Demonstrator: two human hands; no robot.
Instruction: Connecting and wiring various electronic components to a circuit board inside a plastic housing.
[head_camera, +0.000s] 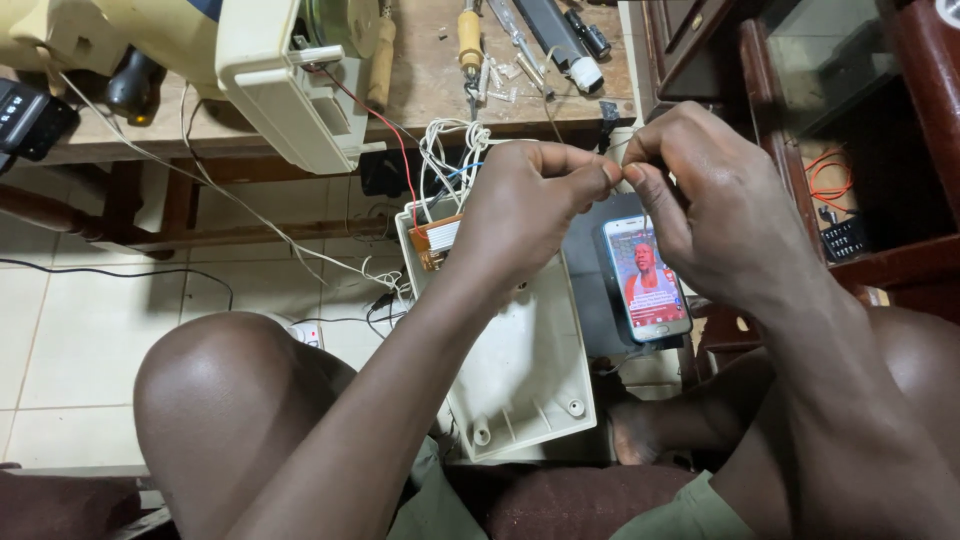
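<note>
Left hand (530, 190) and right hand (705, 200) pinched shut on thin white wires (450, 150) | above open cream casing (525, 370) | phone (647, 277) just right | table (430, 70) far.

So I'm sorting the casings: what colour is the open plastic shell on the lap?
Cream-white plastic shell, clearest in the head view.

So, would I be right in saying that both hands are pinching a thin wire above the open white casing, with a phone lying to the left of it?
Not quite: the phone lies to the right of the open white casing, not the left, as the head view shows. Both the left hand and right hand do pinch a thin wire above it.
</note>
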